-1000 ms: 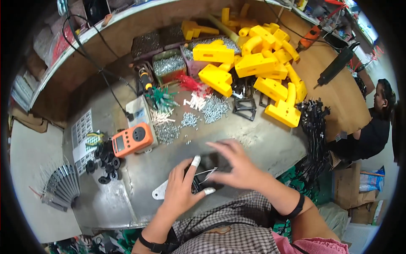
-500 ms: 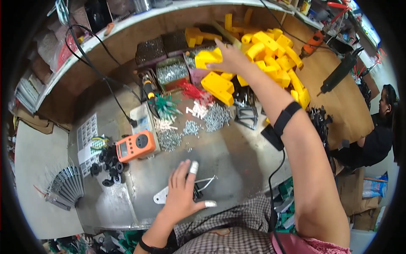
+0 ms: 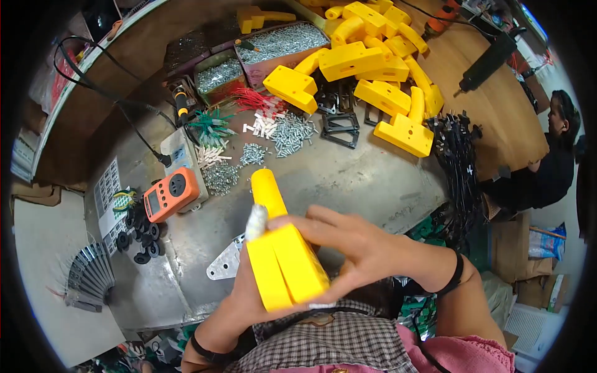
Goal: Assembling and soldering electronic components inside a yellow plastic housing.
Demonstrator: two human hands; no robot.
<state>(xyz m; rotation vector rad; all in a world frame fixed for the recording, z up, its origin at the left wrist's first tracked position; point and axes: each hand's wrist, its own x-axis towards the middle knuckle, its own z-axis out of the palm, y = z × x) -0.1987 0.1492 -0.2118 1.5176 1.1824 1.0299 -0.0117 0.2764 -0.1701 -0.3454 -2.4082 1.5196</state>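
Observation:
Close in front of me is a yellow plastic tool housing [image 3: 287, 264], a blocky body with a rounded handle pointing away from me. My left hand [image 3: 244, 297] grips its left side, a white-wrapped fingertip showing above it. Across the right side of the body lies my right hand [image 3: 348, 241], fingers curled over the top and thumb low near its near end. Partly hidden behind my left hand, a perforated metal plate [image 3: 222, 265] rests on the metal table [image 3: 354, 186].
More yellow housings [image 3: 404, 133] are heaped at the back right, beside black cables [image 3: 459, 168]. Screw bins [image 3: 280, 45], red wires [image 3: 258, 101] and loose screws [image 3: 293, 133] lie farther back. An orange meter [image 3: 171, 194] and black round parts [image 3: 142, 236] sit left. A power screwdriver [image 3: 491, 62] hangs at right.
My right hand has come back from the yellow pile with a housing. Both hands now hold it in front of me; my left hand has left the table and the metal plate.

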